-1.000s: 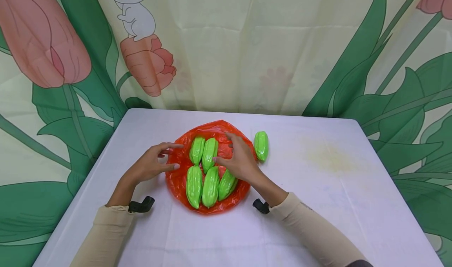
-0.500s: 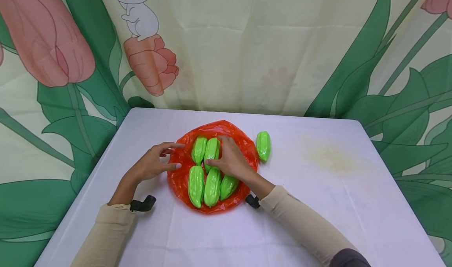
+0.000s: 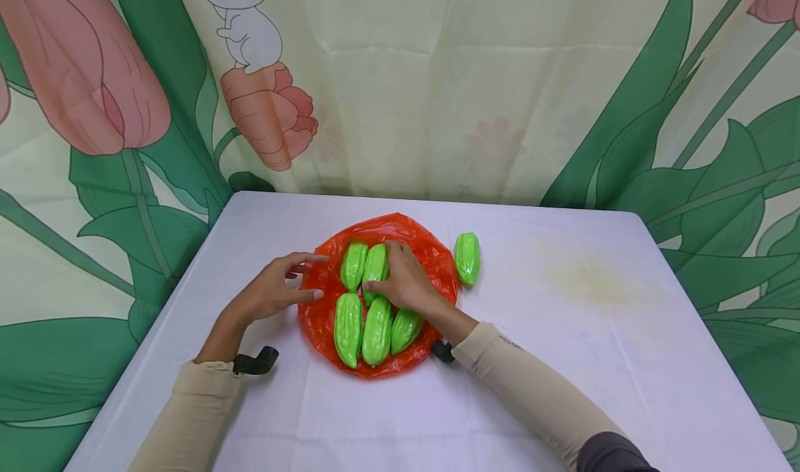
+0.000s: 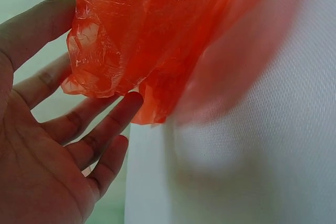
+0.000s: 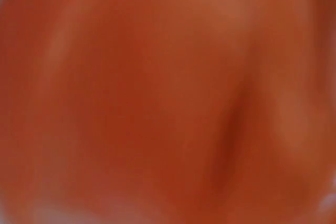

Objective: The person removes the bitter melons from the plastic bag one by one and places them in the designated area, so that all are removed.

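A red plastic bag (image 3: 437,264), spread open with its rim rolled into a round shape, lies on the white table. Inside are several glossy green ridged fruits, such as a front-left fruit (image 3: 348,330) and a back-left fruit (image 3: 354,266). My right hand (image 3: 406,277) grips the fruit (image 3: 376,267) beside that one, thumb near its lower end and fingers at its far side. At the bag's left edge my left hand (image 3: 275,288) has its fingers spread loosely; in the left wrist view the fingertips meet the red plastic (image 4: 142,35). The right wrist view is a red blur.
One more green fruit (image 3: 467,259) lies on the table just right of the bag. White cloth (image 3: 562,361) covers the table. A curtain (image 3: 425,97) printed with tulips and a rabbit hangs behind the far edge.
My right hand has moved left and settled on the back fruit in the bag. My left hand stays at the bag's edge. The view has shifted slightly.
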Demonstrator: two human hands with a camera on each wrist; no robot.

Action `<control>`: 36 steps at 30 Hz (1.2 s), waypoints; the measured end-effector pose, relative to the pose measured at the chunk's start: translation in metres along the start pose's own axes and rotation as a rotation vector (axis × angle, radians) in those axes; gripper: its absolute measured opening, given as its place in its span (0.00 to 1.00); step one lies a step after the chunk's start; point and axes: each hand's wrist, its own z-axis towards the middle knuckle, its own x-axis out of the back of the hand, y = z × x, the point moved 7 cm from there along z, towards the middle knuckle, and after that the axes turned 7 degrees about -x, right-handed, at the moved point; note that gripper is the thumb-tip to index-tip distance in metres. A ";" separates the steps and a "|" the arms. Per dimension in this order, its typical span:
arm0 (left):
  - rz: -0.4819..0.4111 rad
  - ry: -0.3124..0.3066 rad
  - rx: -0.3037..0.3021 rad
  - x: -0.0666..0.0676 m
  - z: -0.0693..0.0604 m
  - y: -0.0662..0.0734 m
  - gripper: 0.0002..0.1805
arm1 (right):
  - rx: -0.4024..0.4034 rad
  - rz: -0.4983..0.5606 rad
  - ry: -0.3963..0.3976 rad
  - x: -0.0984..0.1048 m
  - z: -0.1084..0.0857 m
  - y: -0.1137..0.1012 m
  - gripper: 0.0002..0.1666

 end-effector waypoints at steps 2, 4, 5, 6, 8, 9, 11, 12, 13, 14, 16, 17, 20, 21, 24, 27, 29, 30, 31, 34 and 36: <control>0.000 0.001 -0.011 0.000 0.000 0.000 0.35 | -0.005 -0.001 -0.002 -0.001 0.000 0.000 0.57; 0.002 0.000 -0.025 0.000 0.000 0.000 0.35 | -0.003 -0.004 -0.004 -0.002 0.000 -0.002 0.59; 0.003 -0.001 -0.029 0.000 0.001 -0.001 0.35 | -0.001 -0.007 -0.005 -0.002 0.000 -0.002 0.59; 0.005 -0.001 -0.031 0.001 0.001 -0.001 0.35 | 0.002 -0.009 -0.006 -0.002 0.000 -0.003 0.59; 0.005 0.002 -0.032 0.001 0.001 0.000 0.35 | 0.011 -0.018 -0.005 -0.002 0.001 -0.003 0.59; 0.004 0.003 -0.032 0.001 0.001 0.000 0.35 | 0.013 -0.017 -0.003 -0.002 0.001 -0.002 0.58; 0.003 0.004 -0.030 0.001 0.001 0.001 0.35 | 0.016 -0.013 0.002 -0.002 0.002 -0.001 0.56; 0.002 0.004 -0.029 0.001 0.001 0.002 0.35 | 0.018 -0.011 0.004 -0.002 0.002 0.000 0.56; 0.001 0.005 -0.026 0.001 0.001 0.002 0.35 | 0.019 -0.006 0.007 -0.001 0.002 0.001 0.56; 0.002 0.005 -0.023 0.001 0.001 0.002 0.35 | 0.021 -0.003 0.012 0.000 0.002 0.001 0.56; 0.003 0.004 -0.017 0.001 0.000 0.001 0.35 | 0.030 0.009 0.022 0.002 0.002 0.001 0.56; 0.003 0.004 -0.014 0.001 0.000 0.001 0.35 | 0.032 0.020 0.029 0.003 0.001 0.001 0.56; 0.002 0.004 -0.012 0.001 0.000 0.000 0.35 | 0.040 0.053 0.049 0.009 -0.001 0.001 0.56; 0.001 0.004 -0.012 0.001 0.000 -0.001 0.35 | 0.042 0.065 0.054 0.011 -0.002 0.001 0.56; 0.001 0.001 -0.014 0.001 0.000 0.000 0.35 | 0.041 0.090 0.069 0.017 -0.005 0.001 0.56; 0.001 0.001 -0.013 0.001 0.000 0.000 0.35 | 0.044 0.104 0.084 0.024 -0.007 0.001 0.56; 0.003 0.002 -0.013 0.001 0.000 0.001 0.35 | 0.043 0.113 0.088 0.028 -0.009 0.002 0.56; 0.003 0.003 -0.013 0.002 0.000 0.001 0.35 | 0.043 0.116 0.094 0.030 -0.010 0.003 0.57; 0.003 0.004 -0.013 0.002 0.000 0.001 0.35 | 0.041 0.120 0.096 0.032 -0.011 0.003 0.57; 0.003 0.003 -0.012 0.001 0.000 0.002 0.36 | 0.039 0.148 0.103 0.040 -0.014 0.006 0.56; 0.005 0.003 -0.011 0.001 0.001 0.002 0.35 | 0.040 0.165 0.111 0.047 -0.016 0.009 0.56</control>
